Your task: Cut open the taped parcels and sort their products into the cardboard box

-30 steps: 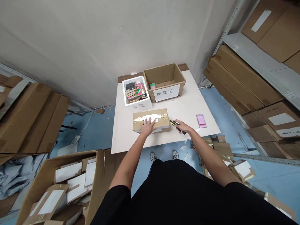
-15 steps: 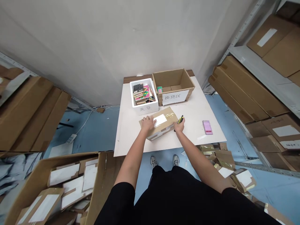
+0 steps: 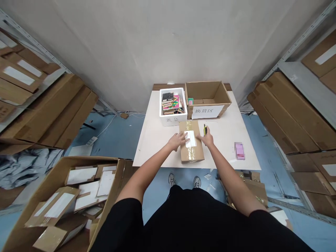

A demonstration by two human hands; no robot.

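A taped cardboard box (image 3: pixel 197 154) with a white label lies near the front edge of the white table (image 3: pixel 152 147), its long side pointing away from me. My left hand (image 3: pixel 177 140) rests on the box's left side with its fingers spread over the top and label. At the right side, my right hand (image 3: pixel 208 139) touches the box while its fingers are closed round a yellow-and-black utility knife (image 3: pixel 205 130). The knife points up and away from me. Whether its blade is out is too small to tell.
Behind the box stand a white foam bin (image 3: pixel 173 120) of small packets and an open carton (image 3: pixel 225 110) with a paper sign. A blurred pink item (image 3: pixel 239 151) lies at right. A large carton of parcels (image 3: pixel 78 159) stands lower left; shelves flank both sides.
The box has been turned from slanting sideways to lengthwise away from me. Both hands moved with it, the knife staying in my right hand. My view has shifted left.
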